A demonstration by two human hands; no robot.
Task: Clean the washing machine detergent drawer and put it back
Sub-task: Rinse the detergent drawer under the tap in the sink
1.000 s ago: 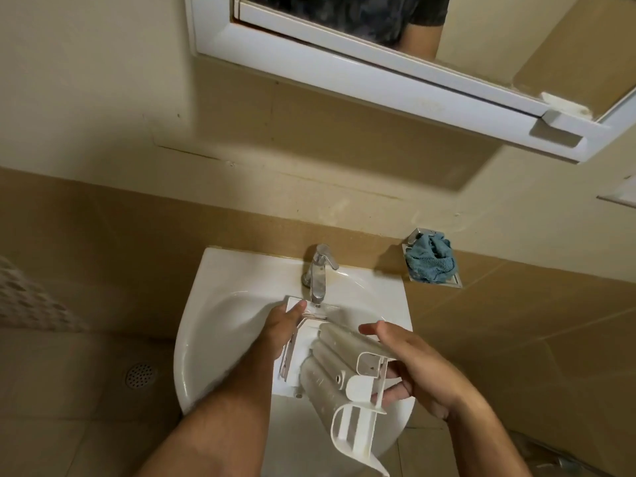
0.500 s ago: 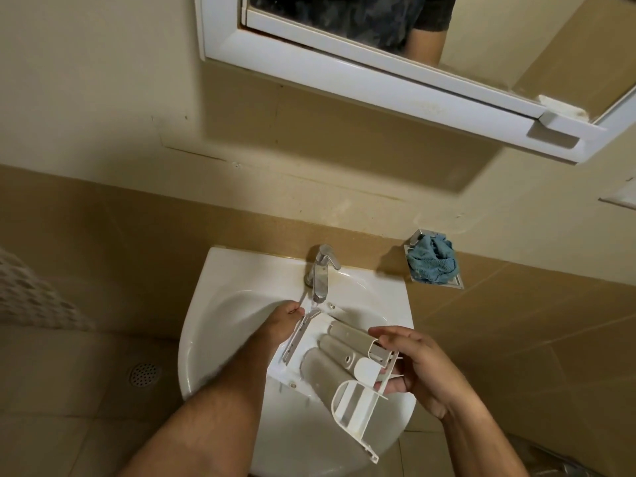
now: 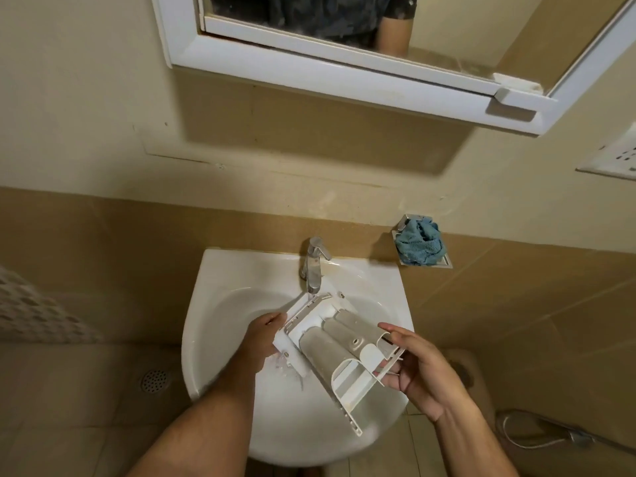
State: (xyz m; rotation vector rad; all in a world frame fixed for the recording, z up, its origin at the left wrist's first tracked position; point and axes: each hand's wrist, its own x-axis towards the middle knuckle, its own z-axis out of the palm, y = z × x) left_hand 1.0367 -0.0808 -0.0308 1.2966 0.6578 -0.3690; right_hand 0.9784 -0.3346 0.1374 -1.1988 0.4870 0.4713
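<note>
Over sink (image 3: pixel 213 325), w/ beige wall tiles (image 3: pixel 103 228)

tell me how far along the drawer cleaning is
Done: the detergent drawer is out of the machine and over the sink. In hand: the left hand and right hand hold it with its far end under the tap, water splashing below. Left: finishing the rinse, perhaps a wipe with the blue cloth, then refitting it.
</note>
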